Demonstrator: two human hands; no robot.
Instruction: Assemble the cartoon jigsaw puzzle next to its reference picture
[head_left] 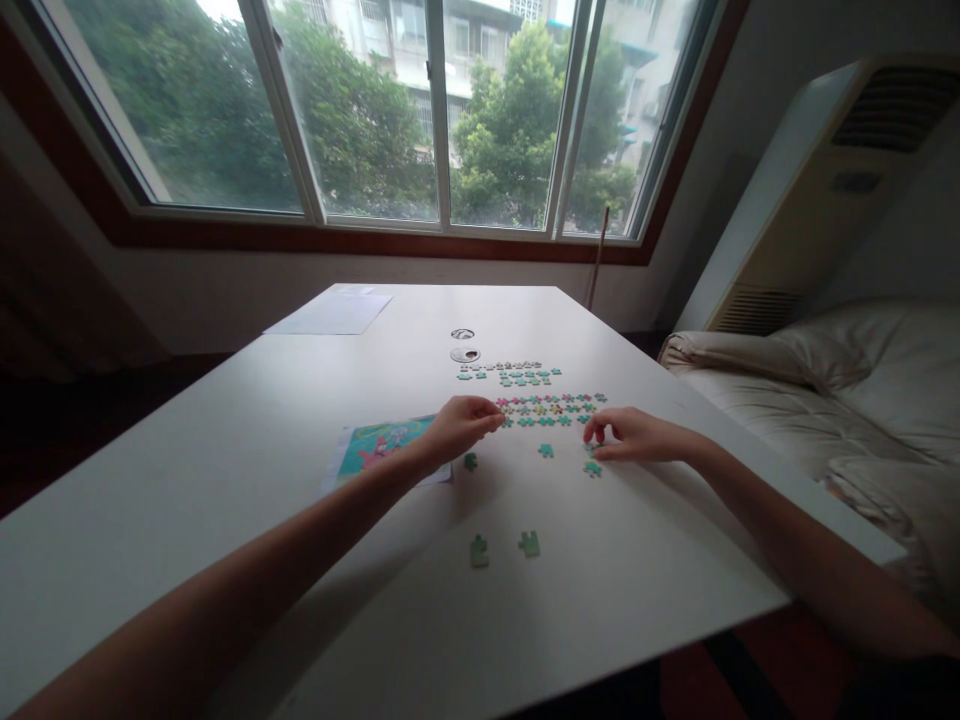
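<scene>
The white bench (225, 430) fills most of the room's middle, running away from the person toward a wide window (360, 120). A pale sofa (795, 365) stands at its right. On the bench's far left lies a sheet of paper (330, 312); nearer, partly under the left forearm, sits a teal picture (375, 445) with pink figures.

I see the left hand (461, 425) reaching to the left end of some rows of puzzle pieces (538, 410), its fingers narrow, nearly together at the tips; whether they grip a piece I can't tell. The right hand (637, 435) is bent over a piece right of centre, fingers curled with a small gap; I can't tell if it's pinched.

The rows are mostly green, touched with pink and yellow, their long axis running left to right across the bench. Beyond them are two round discs (461, 356).

Smallest are the loose green pieces, knobbed and notched. Nearest the person, the left one (478, 552) is longer near-to-far than across; its neighbour (529, 544) points a knob left.
</scene>
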